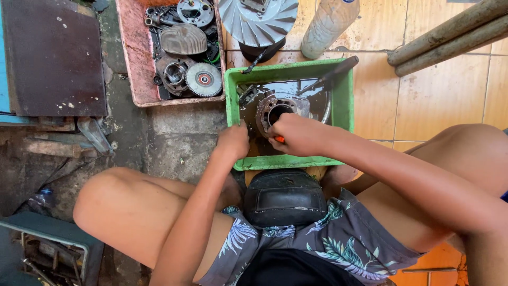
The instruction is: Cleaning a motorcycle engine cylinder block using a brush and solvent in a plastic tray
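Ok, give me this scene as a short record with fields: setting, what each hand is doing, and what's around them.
Setting: person seated low over a tiled floor, seen from above
Left hand: resting at the near edge of the green tub
Right hand: on a metal engine cylinder in the tub, holding something with an orange tip
Tub contents: dark liquid, a dark-handled brush
Nearby: pink tray of engine parts, finned fan wheel, plastic bottle, two pipes
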